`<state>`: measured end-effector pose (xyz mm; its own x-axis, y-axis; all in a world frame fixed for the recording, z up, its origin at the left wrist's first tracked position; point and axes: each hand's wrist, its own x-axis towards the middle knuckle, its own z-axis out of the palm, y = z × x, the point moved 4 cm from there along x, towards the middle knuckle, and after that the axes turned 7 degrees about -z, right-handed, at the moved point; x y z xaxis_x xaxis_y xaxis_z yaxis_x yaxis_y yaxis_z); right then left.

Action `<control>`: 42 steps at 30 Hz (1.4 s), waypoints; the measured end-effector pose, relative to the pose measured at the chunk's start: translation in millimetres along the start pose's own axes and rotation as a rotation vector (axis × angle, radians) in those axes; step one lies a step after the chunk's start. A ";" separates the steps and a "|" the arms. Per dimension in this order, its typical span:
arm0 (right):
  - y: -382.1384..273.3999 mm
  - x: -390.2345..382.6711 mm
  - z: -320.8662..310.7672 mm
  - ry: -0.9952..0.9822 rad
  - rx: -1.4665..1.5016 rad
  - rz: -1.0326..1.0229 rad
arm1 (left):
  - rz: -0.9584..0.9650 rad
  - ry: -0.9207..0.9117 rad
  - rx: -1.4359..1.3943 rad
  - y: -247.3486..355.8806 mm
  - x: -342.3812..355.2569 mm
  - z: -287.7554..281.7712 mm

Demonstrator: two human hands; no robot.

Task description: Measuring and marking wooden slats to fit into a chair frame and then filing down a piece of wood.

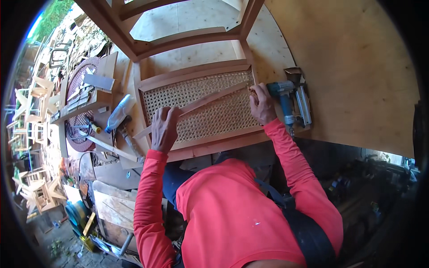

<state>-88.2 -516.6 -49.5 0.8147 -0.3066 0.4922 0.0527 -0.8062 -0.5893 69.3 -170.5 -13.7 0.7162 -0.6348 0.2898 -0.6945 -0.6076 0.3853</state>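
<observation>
A wooden chair frame lies before me, with a woven cane panel (203,123) set in its wooden border. Slantwise across the cane runs a thin wooden strip (208,99). My left hand (164,129) is closed around the strip near its lower left end, which sticks out past the fingers. Close to the strip's upper right end, my right hand (263,107) is closed, its fingertips pinching something small and brownish that I cannot make out. Just right of that hand lies a teal nail gun (286,100) with a hose fitting at its lower end.
Left of the frame lie a clear plastic bottle (119,112), a hammer (130,139), a yellow-handled tool (94,126) and stacked wood pieces (82,100). The chair's upright frame (187,44) rises at the far side. A large plywood sheet (344,67) covers the right.
</observation>
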 end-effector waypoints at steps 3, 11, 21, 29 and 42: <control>5.8 9.3 15.0 -0.022 -0.015 -0.009 | 0.037 -0.023 0.063 0.8 -0.8 20.1; 29.2 29.5 44.4 -0.181 -0.059 -0.104 | 0.161 0.076 0.098 1.8 43.0 -22.6; 61.8 37.7 9.8 -0.017 -0.034 -0.048 | 0.038 0.270 0.173 -22.8 48.3 -122.5; 46.7 38.4 18.1 -0.017 -0.007 -0.027 | 0.044 0.002 0.036 4.8 17.6 -5.1; 26.9 31.4 23.3 -0.020 0.056 -0.064 | 0.206 -0.103 0.001 66.1 7.2 40.9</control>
<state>-47.7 -536.1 -64.9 0.8201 -0.2446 0.5174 0.1367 -0.7941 -0.5922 25.8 -234.7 -22.0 0.5487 -0.7908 0.2712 -0.8254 -0.4609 0.3262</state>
